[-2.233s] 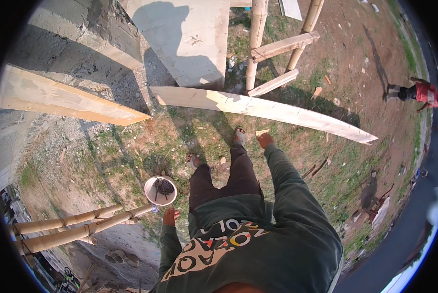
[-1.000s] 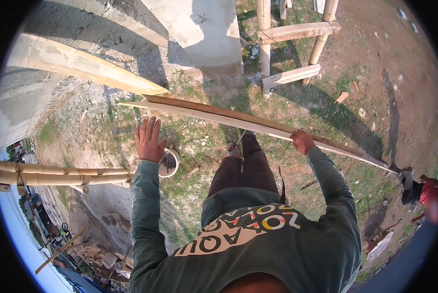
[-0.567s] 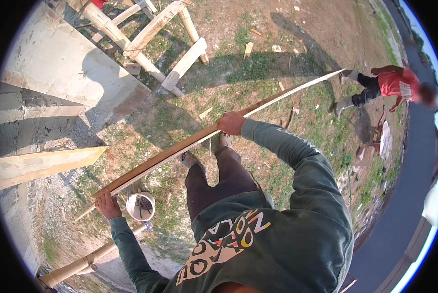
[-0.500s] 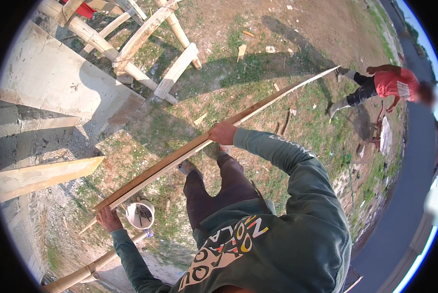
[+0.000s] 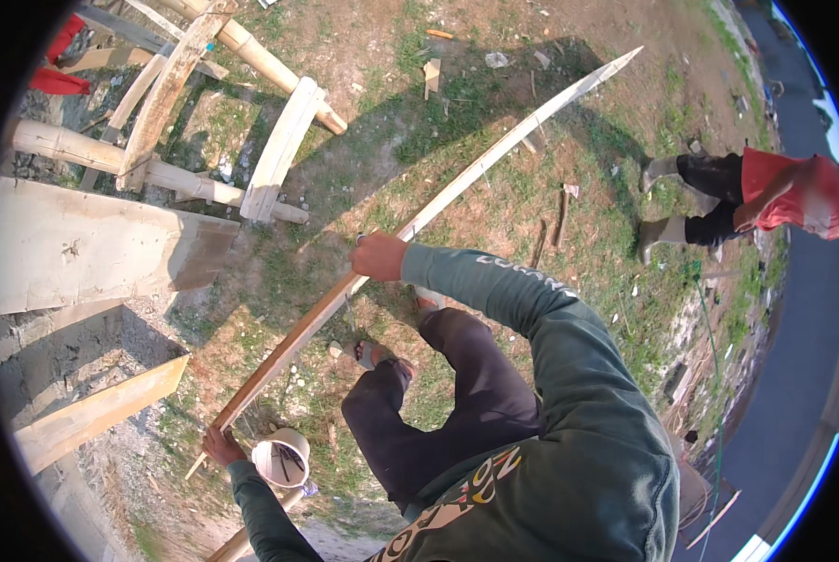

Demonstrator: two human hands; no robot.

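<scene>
A long, narrow wooden plank [image 5: 476, 174] slants across the view, from beside the bucket at the lower left to the far upper right. My left hand [image 5: 223, 447] is closed on its near end. My right hand [image 5: 379, 256] grips it around the middle, fingers wrapped over the edge. The plank is held above the grass, in front of my legs. Just right of my left hand stands a white bucket [image 5: 268, 465] with dark thin pieces inside that I cannot make out.
Bamboo and timber framing [image 5: 195, 184] stands at the upper left. Below it are a large pale panel [image 5: 92, 245] and a yellowish board [image 5: 110, 407] beside a trench. A co-worker in a red shirt [image 5: 775, 197] stands at the right. Wood scraps [image 5: 432, 77] lie on the grass.
The plank has turned, with its far end now higher and its pale side showing more. Both hands still grip it. The co-worker's legs and arms have changed position.
</scene>
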